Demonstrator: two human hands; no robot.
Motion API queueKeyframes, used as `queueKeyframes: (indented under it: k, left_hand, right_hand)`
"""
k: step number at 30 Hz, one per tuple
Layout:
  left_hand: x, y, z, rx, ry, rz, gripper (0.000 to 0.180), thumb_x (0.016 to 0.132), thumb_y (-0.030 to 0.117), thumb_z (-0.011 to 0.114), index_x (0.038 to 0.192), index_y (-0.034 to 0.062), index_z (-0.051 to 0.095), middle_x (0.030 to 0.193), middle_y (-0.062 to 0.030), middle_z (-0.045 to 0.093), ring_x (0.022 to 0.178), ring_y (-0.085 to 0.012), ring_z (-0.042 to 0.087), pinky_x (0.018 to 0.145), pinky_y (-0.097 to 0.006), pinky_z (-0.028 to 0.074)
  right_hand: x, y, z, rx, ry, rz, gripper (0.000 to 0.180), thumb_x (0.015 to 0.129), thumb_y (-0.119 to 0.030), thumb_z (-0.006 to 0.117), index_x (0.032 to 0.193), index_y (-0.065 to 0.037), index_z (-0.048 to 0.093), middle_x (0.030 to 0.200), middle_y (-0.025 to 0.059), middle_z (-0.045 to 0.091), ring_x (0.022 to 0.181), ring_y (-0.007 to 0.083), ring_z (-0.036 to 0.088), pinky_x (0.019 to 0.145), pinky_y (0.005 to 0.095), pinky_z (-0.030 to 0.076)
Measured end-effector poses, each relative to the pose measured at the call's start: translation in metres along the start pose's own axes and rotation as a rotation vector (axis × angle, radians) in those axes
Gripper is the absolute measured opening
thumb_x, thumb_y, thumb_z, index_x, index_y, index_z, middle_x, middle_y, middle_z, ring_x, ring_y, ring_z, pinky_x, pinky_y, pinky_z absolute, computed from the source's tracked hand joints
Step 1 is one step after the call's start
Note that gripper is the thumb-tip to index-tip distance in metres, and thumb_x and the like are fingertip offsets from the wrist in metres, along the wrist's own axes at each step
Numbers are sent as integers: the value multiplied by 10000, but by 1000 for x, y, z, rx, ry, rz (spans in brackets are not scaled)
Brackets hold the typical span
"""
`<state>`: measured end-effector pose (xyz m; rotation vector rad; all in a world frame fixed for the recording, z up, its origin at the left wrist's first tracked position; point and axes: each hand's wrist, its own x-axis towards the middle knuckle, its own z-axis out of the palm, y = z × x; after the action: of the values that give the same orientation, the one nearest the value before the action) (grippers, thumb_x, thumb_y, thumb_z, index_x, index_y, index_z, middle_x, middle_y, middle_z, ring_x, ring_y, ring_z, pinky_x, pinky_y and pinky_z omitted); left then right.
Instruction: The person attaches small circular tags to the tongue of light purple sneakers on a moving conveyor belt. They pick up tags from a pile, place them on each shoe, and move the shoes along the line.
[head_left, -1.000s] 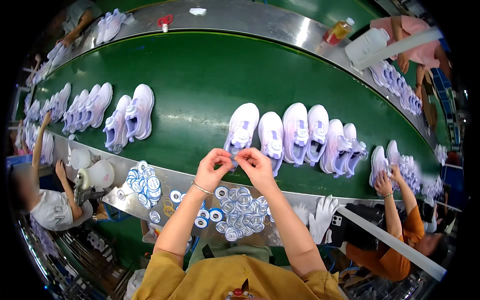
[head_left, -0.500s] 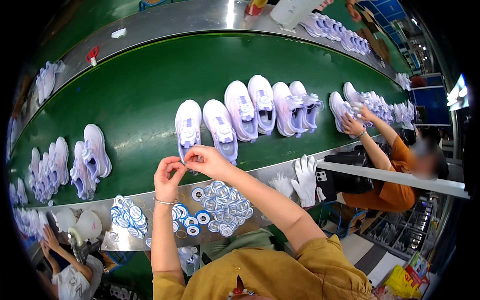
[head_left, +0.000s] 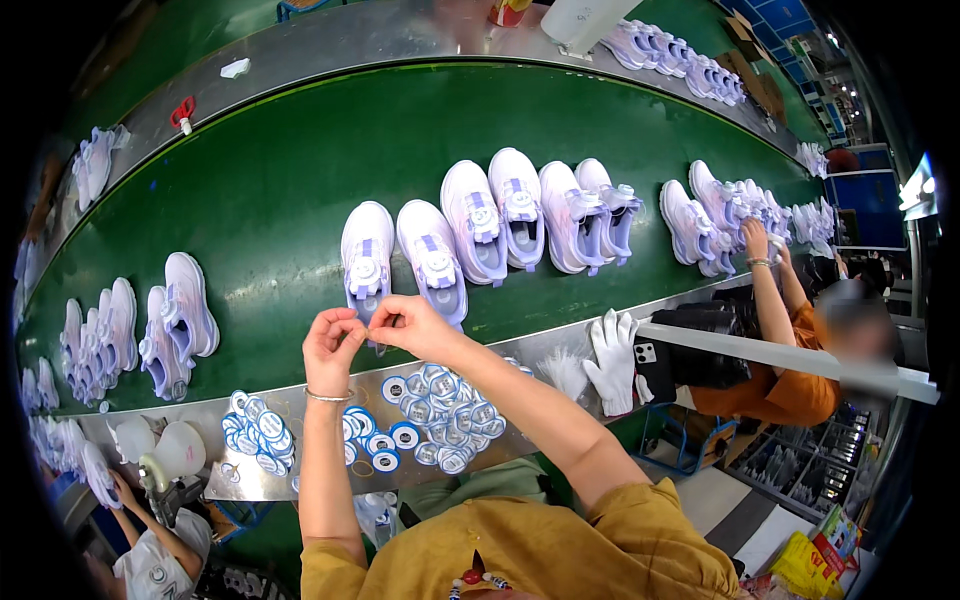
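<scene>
My left hand (head_left: 332,350) and my right hand (head_left: 412,326) meet just below a pale lilac and white shoe (head_left: 366,259) on the green conveyor belt (head_left: 300,170). The fingertips of both hands pinch a thin string or small part between them; it is too small to name. A second lilac shoe (head_left: 432,258) lies right beside the first. Under my forearms, round blue and white tags (head_left: 430,418) lie heaped on the metal ledge (head_left: 300,400).
More lilac shoes (head_left: 530,210) lie in groups along the belt, left (head_left: 165,325) and right (head_left: 725,210). White gloves (head_left: 608,360) rest on the ledge. A person in orange (head_left: 780,330) reaches to the belt at right. Another person (head_left: 150,540) works at lower left.
The belt's shoes have drifted rightward in the picture and the view has swung. My hands stay together, pinching at the same shoe's near end.
</scene>
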<state>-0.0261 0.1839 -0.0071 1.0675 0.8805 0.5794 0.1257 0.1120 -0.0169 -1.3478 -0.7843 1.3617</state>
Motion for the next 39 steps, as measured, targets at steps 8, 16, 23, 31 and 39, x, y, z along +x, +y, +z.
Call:
queueKeyframes:
  k: [8,16,23,31,39]
  left_hand:
    - [0,-6,-7,63,-3,-2,257,796,-26,634,1036,-16,541,820,-22,615,783,-82,576,733,-210,459]
    - [-16,-11,8,557,192,340,319,814,-21,609,1128,-8,551,931,-63,633,823,-147,581,747,-260,458]
    - [-29,-9,60,1559,-35,485,698,650,437,719,1295,275,509,1166,-254,487,1101,-401,452,960,-476,332]
    - [-12,-27,114,1573,76,307,889,526,468,809,1199,21,438,1103,-242,505,1071,-378,485,940,-490,337]
    - [-13,-41,135,1478,213,375,862,571,402,815,1211,-11,411,1221,-296,460,1148,-403,449,973,-494,329]
  right_hand:
    - [12,18,-1,96,-85,-130,54,778,-36,655,785,-12,608,721,19,600,677,75,540,608,237,452]
    - [4,-16,-29,-496,-66,-380,171,788,-69,631,949,-14,624,840,122,618,737,259,603,645,335,474]
    - [-80,-35,-129,-1200,522,-365,285,704,-11,632,983,-70,623,981,137,560,916,318,558,724,390,483]
    - [-52,-11,-123,-1364,351,-180,560,637,-211,757,1161,-195,560,1224,220,430,1145,382,415,803,450,430]
    - [-48,-3,-129,-1284,415,-321,281,665,-321,732,807,-90,660,825,136,501,857,308,476,657,417,384]
